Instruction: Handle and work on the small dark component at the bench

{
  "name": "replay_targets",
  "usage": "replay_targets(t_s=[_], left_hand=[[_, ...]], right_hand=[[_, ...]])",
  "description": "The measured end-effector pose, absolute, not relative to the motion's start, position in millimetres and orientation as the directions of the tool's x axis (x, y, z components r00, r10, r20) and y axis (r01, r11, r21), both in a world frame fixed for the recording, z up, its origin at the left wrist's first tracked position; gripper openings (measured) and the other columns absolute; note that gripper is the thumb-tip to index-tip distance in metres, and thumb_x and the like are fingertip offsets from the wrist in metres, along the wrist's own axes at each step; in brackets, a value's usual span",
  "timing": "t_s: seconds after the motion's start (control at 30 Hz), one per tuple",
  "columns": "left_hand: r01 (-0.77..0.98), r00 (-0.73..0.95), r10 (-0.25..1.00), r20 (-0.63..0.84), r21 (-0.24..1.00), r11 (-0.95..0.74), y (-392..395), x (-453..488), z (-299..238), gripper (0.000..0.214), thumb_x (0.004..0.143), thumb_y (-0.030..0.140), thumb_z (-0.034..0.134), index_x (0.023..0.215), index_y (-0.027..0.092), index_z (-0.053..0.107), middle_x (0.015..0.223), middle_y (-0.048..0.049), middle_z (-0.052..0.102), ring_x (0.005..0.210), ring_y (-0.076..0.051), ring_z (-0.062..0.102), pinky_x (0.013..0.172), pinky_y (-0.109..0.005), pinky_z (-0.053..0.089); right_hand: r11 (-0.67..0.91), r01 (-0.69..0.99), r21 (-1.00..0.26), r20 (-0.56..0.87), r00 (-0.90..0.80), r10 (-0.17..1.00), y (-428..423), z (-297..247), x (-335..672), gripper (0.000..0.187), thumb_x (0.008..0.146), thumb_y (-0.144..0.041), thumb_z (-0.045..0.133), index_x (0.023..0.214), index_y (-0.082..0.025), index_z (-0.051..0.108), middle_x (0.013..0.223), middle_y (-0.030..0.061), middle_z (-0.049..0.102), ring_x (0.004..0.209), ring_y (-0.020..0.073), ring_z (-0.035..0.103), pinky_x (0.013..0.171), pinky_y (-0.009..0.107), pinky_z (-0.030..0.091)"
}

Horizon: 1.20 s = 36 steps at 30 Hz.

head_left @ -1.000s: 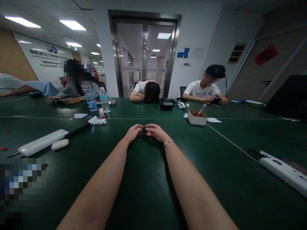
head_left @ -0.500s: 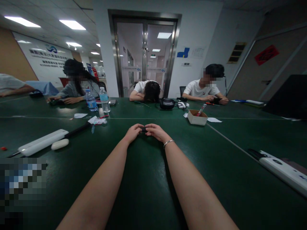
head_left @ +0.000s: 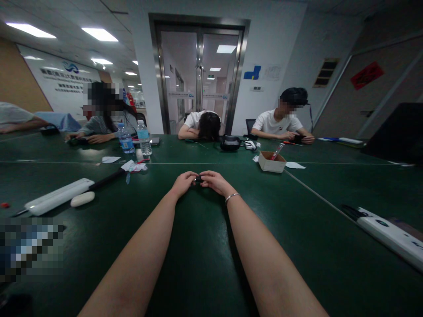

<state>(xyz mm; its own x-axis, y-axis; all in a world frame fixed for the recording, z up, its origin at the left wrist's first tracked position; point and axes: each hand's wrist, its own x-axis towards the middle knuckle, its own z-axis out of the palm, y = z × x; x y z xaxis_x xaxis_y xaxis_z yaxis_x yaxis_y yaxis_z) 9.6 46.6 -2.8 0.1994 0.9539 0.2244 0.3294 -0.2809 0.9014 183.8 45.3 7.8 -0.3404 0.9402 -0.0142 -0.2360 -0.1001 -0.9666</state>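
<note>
Both my arms reach forward over the dark green table. My left hand and my right hand meet near its middle, fingertips almost touching. Between them is a small black object, mostly covered by the fingers, with a shiny bit at its left end; its kind is too small to make out. The fingers of each hand are closed on it from either side. A silver bracelet circles my right wrist.
An open cardboard box stands beyond my right hand. Two water bottles stand at the far left. White power strips lie left and right, with a white oval object nearby. Several people sit across the table, behind a black headset.
The small black object has turned slightly between my fingers, and a shiny part now shows by my left fingertips. My arms have hardly moved.
</note>
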Motion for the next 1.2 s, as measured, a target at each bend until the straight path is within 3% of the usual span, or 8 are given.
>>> replay_targets(t_s=[0.2, 0.37, 0.5, 0.63, 0.77, 1.0, 1.2], left_hand=[[0.336, 0.204, 0.953, 0.223, 0.899, -0.282, 45.5, 9.4, -1.4, 0.035, 0.078, 0.036, 0.041, 0.094, 0.016, 0.064, 0.056, 0.0004, 0.053, 0.054, -0.012, 0.048, 0.051, -0.023, 0.036], [0.339, 0.196, 0.956, 0.218, 0.900, -0.275, 44.0, 9.5, 0.3, 0.031, 0.075, 0.030, 0.044, 0.094, 0.016, 0.064, 0.065, -0.0009, 0.058, 0.055, -0.012, 0.049, 0.052, -0.022, 0.037], [0.361, 0.198, 0.956, 0.217, 0.891, -0.277, 43.9, 9.3, -1.0, 0.035, 0.079, 0.036, 0.040, 0.094, 0.016, 0.064, 0.058, -0.0004, 0.055, 0.057, -0.013, 0.050, 0.053, -0.023, 0.038], [0.326, 0.185, 0.955, 0.232, 0.903, -0.282, 43.8, 9.2, -1.4, 0.030, 0.075, 0.032, 0.044, 0.094, 0.017, 0.064, 0.072, -0.0016, 0.060, 0.060, -0.012, 0.050, 0.055, -0.023, 0.039], [0.319, 0.207, 0.951, 0.230, 0.903, -0.287, 44.8, 8.7, -2.1, 0.034, 0.078, 0.036, 0.042, 0.094, 0.017, 0.064, 0.059, 0.0001, 0.055, 0.055, -0.012, 0.048, 0.052, -0.023, 0.036], [0.358, 0.219, 0.943, 0.251, 0.878, -0.318, 47.8, 7.9, -5.7, 0.033, 0.078, 0.036, 0.043, 0.094, 0.017, 0.064, 0.055, 0.0009, 0.055, 0.055, -0.013, 0.050, 0.055, -0.024, 0.038], [0.356, 0.175, 0.951, 0.256, 0.884, -0.304, 47.8, 8.9, -6.2, 0.032, 0.076, 0.028, 0.044, 0.099, 0.018, 0.063, 0.067, -0.0005, 0.060, 0.059, -0.012, 0.051, 0.055, -0.023, 0.039]], right_hand=[[-0.102, -0.239, -0.966, -0.014, -0.347, 0.938, 45.0, 8.0, 184.0, 0.014, 0.076, -0.003, 0.061, 0.088, -0.010, 0.059, 0.073, 0.0050, 0.065, 0.055, 0.0095, 0.063, 0.053, 0.016, 0.054], [-0.103, -0.236, -0.966, -0.019, -0.334, 0.942, 46.3, 7.0, 183.9, 0.014, 0.078, -0.002, 0.059, 0.089, -0.010, 0.059, 0.074, 0.0052, 0.065, 0.055, 0.0101, 0.064, 0.053, 0.017, 0.054], [-0.103, -0.225, -0.969, -0.024, -0.330, 0.944, 46.1, 7.7, 183.2, 0.013, 0.078, -0.002, 0.059, 0.089, -0.009, 0.060, 0.074, 0.0059, 0.065, 0.056, 0.0101, 0.064, 0.053, 0.016, 0.054], [-0.107, -0.231, -0.967, -0.027, -0.327, 0.945, 44.1, 9.7, 182.5, 0.013, 0.079, 0.000, 0.057, 0.088, -0.009, 0.059, 0.072, 0.0050, 0.064, 0.056, 0.0100, 0.064, 0.051, 0.015, 0.054], [-0.104, -0.223, -0.969, -0.027, -0.324, 0.946, 43.6, 10.0, 182.4, 0.012, 0.079, -0.001, 0.056, 0.088, -0.010, 0.059, 0.073, 0.0048, 0.065, 0.056, 0.0097, 0.064, 0.053, 0.015, 0.054], [-0.103, -0.245, -0.964, -0.013, -0.343, 0.939, 47.3, 6.1, 183.6, 0.013, 0.076, -0.003, 0.061, 0.087, -0.010, 0.060, 0.075, 0.0051, 0.065, 0.056, 0.0098, 0.064, 0.053, 0.016, 0.054], [-0.098, -0.251, -0.963, -0.006, -0.344, 0.939, 46.4, 6.1, 183.8, 0.013, 0.075, -0.003, 0.063, 0.086, -0.010, 0.060, 0.074, 0.0046, 0.064, 0.056, 0.0098, 0.064, 0.052, 0.016, 0.054]])
